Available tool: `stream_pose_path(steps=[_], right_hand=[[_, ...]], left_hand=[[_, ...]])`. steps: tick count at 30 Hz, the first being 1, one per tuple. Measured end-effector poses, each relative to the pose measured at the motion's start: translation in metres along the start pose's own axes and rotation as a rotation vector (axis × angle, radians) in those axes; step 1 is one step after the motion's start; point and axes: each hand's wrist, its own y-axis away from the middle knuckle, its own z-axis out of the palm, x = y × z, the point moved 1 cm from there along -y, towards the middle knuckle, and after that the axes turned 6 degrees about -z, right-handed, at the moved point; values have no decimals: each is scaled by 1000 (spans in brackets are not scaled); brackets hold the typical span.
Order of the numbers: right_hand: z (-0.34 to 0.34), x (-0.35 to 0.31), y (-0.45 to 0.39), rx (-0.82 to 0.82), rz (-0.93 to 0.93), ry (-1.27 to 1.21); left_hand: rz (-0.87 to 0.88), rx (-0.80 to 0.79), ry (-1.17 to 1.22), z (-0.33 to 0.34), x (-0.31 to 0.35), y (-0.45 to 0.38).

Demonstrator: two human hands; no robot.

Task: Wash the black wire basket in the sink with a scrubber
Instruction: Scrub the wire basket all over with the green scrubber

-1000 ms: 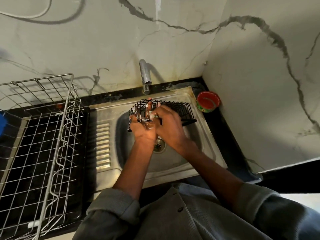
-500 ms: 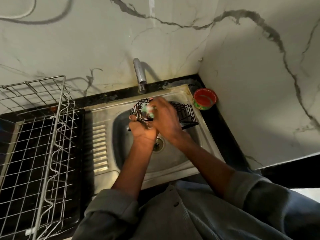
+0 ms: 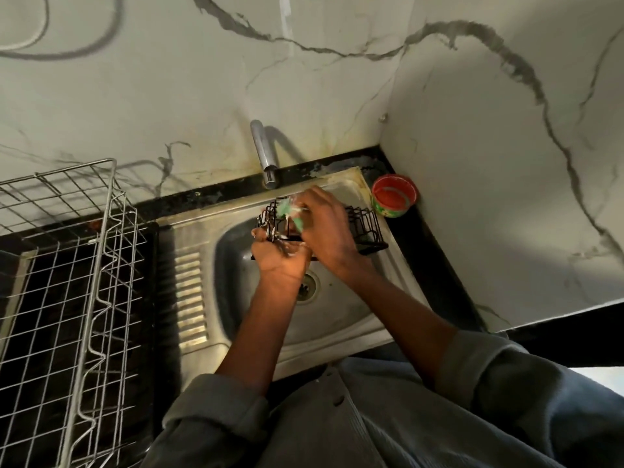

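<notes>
**Wire basket scrub, sink stn**

Black wire basket (image 3: 361, 224) is held over the steel sink (image 3: 354, 319) basin, at its far edge, just below the tap (image 3: 263, 153). Basket sits tilted, its right end reaching toward the sink's right rim; left end is partly hidden behind both hands.

L hand (image 3: 282, 261): fingers curled and closed round the basket's left end, gripping the wires from the near side. Palm faces up/away from the viewer; wrist over the drain (image 3: 309, 287).

R hand (image 3: 324, 228): fingers closed on a green scrubber (image 3: 290, 214), pressed against the basket's top-left wires. Scrubber is blurred; some white foam shows on it and on wires nearby. Exact finger placement on the scrubber: cannot tell.

Hands are touching or nearly so at the basket's left end.

Surroundings:
- Red cup (image 3: 395, 201) w/ green band stands on the black counter (image 3: 435, 265), just beside the sink's far-right corner, near the basket's right end but apart from it.
- Lg. metal wire dish rack (image 3: 84, 282) stands left of the sink, beside the ribbed drainboard (image 3: 190, 298).
- Marble-pattern wall (image 3: 169, 96) behind the tap and on the right side.
- Both grey sleeves (image 3: 216, 410) are rolled up to the elbows.
</notes>
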Motion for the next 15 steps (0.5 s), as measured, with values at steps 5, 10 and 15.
stream_pose_path(steps=[5, 10, 15], right_hand=[[-8, 58, 17, 60, 450, 120], [8, -8, -4, 144, 317, -112], [16, -19, -11, -106, -22, -194]], left_hand=[[16, 23, -85, -7, 3, -3], [63, 83, -121, -4, -12, -8], [67, -43, 50, -11, 0, -16]])
